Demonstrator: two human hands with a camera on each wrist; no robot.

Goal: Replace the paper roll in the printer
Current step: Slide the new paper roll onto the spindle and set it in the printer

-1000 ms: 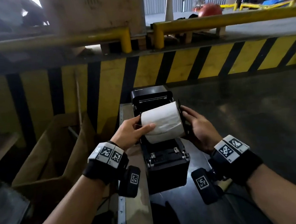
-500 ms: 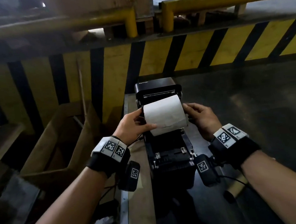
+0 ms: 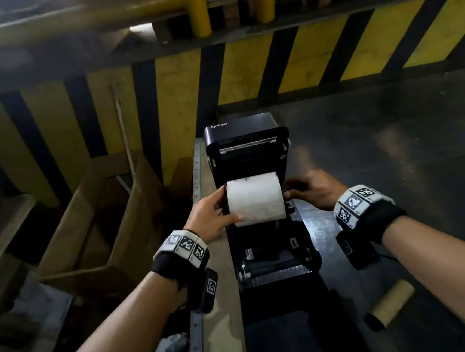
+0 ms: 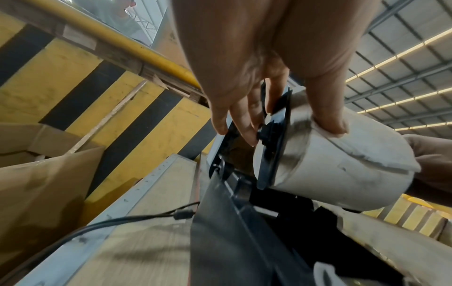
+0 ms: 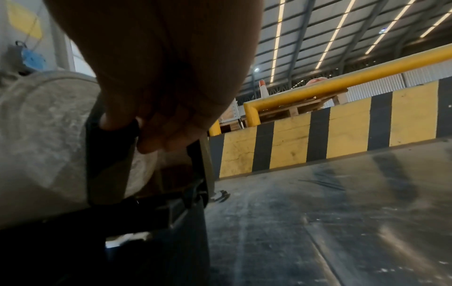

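The black printer [image 3: 246,139] stands with its lid tipped up and back, and its paper bay [image 3: 272,245] is open. A white paper roll [image 3: 254,197] on a black spindle lies across the back of the bay. My left hand [image 3: 219,208] grips the roll's left end. In the left wrist view its thumb [image 4: 327,118] presses on the paper roll [image 4: 342,174] and its fingers touch the black flange [image 4: 275,135]. My right hand [image 3: 302,188] holds the right end. In the right wrist view its fingers [image 5: 159,139] curl over the black flange [image 5: 110,164] beside the paper roll [image 5: 44,135].
An open cardboard box [image 3: 89,232] stands left of the narrow bench [image 3: 221,333]. A bare cardboard core [image 3: 391,305] lies at the lower right on the dark surface. A yellow and black striped barrier [image 3: 300,61] runs behind the printer. A black cable [image 4: 122,218] trails across the bench.
Both hands have brought the roll down and back from above the printer into the open bay. My right hand has shifted from cupping the roll's end to gripping its flange.
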